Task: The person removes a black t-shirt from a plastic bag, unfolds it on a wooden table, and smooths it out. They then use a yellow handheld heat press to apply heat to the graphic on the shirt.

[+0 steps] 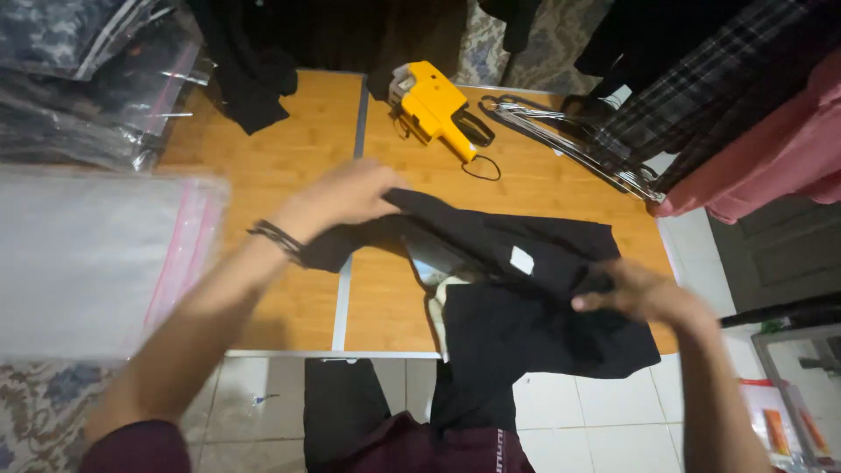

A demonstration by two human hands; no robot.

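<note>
Folding a black shirt (534,298) on the wooden table (289,166), my left hand (342,197) pinches its far edge and my right hand (644,293) grips its right side, near the yellow price gun (434,109).

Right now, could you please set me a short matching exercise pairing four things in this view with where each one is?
Things:
1. black garment
2. yellow tagging gun
3. wire hangers
4. clear plastic bags

Places:
A. far side of the wooden table, near its middle seam
B. left edge of the view, beside the table
C. held between the left hand and the right hand
D. right far corner of the table, beside hanging clothes

Pairs: 1-C, 2-A, 3-D, 4-B
</note>
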